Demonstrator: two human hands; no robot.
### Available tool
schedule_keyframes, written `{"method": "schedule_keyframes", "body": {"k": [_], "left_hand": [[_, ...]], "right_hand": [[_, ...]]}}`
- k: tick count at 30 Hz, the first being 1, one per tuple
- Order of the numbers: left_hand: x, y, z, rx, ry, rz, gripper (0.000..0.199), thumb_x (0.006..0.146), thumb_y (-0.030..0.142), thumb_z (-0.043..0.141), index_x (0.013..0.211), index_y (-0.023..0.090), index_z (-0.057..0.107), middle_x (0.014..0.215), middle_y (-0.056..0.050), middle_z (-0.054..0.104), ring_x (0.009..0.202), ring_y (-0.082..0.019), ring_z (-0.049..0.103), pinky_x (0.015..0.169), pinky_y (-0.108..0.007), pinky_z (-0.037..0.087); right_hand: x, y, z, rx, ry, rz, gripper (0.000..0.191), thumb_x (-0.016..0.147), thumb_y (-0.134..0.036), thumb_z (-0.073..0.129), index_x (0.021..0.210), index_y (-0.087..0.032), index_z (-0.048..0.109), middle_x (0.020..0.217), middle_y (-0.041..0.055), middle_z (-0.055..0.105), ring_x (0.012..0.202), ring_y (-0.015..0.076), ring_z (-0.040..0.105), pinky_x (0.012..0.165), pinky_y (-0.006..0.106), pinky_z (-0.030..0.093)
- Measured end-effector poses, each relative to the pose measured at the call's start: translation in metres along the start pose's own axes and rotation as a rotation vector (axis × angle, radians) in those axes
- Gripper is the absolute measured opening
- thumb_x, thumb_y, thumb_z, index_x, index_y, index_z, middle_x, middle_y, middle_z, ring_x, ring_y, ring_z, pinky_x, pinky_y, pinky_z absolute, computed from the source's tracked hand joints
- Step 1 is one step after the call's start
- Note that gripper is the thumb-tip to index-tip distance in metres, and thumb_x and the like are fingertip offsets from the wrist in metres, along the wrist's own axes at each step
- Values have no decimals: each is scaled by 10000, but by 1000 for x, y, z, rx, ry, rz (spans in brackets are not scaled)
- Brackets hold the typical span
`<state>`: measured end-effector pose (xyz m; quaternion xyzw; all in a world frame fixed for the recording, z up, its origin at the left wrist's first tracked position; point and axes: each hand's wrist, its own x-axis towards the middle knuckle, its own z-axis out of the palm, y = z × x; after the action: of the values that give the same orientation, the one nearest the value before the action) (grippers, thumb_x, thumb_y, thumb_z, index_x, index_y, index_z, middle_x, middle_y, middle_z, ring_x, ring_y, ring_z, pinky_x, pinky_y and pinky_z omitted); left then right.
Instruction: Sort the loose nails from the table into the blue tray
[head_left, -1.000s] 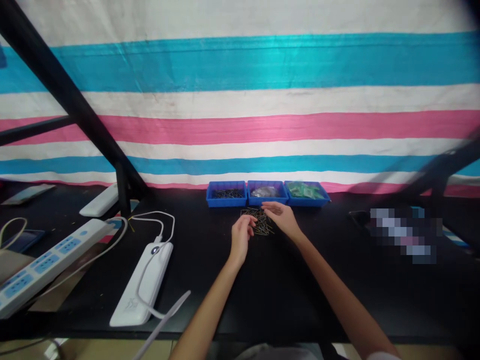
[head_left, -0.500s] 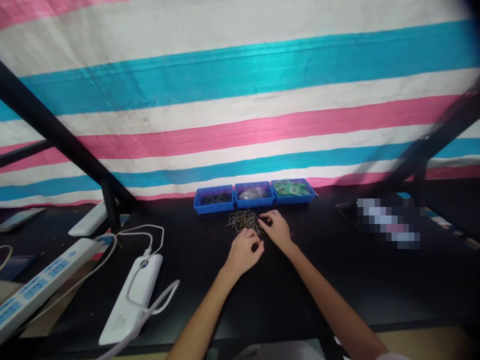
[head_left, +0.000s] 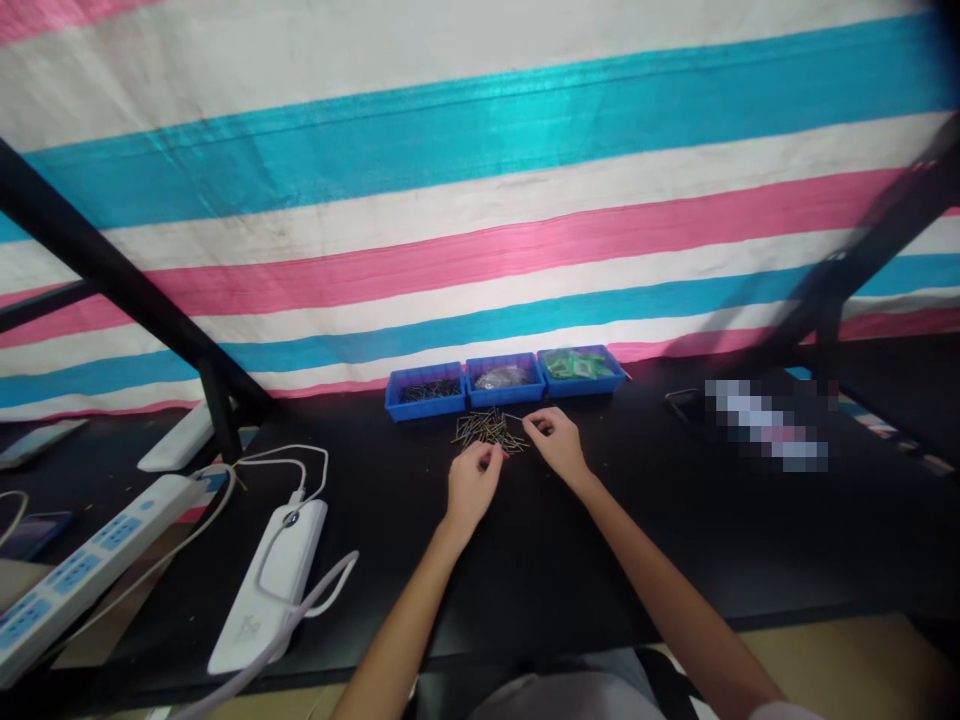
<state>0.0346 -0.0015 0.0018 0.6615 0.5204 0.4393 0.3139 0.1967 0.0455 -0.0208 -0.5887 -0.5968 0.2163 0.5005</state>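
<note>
Working fingertip by fingertip, a person leans both bare hands over a loose heap of thin metal pieces on a black table, just in front of three blue trays. The right hand is pinched at the heap's right edge, thumb and forefinger meeting on what appears to be a single slim piece. The left hand curls at the near edge, its thumb and forefinger drawn close together; whether anything is caught between them cannot be told. By the look of it, much of the handling remains: the pieces lie crossed at all angles, with no neat row or separate finished group to be seen beside them. How many have been dealt with cannot be judged from this view. Behind the heap, the left tray holds a quantity of dark, thin pieces, the middle tray a clear plastic bag whose contents are indistinct, and the right tray green packets. Neither hand touches the trays. Well apart, to the left, lies a white power bank with a cable plugged in.
</note>
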Motion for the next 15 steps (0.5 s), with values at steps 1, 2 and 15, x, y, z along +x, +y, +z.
{"method": "schedule_keyframes", "body": {"k": [1,2,15], "left_hand": [[1,-2,-1,-33,20,-34,295,821,370,464,718,186,670,737,-36,635,601,-129,547,594,-248,407],[3,-3,-1,-67,36,-65,299,813,389,477,734,182,677,738,-37,641,581,-124,547,577,-244,411],[7,8,-8,-453,210,-240,316,663,376,678,881,148,703,684,-30,633,470,-57,439,397,-181,309]], "right_hand": [[0,-2,1,76,9,17,226,721,-379,575,719,-172,665,808,58,606,625,131,550,621,281,452],[0,-4,3,163,8,42,238,713,-392,586,723,-166,662,823,62,607,645,134,559,631,281,459],[-13,-39,1,620,-334,234,220,618,-384,699,691,-177,688,866,23,615,825,142,574,818,288,451]]}}
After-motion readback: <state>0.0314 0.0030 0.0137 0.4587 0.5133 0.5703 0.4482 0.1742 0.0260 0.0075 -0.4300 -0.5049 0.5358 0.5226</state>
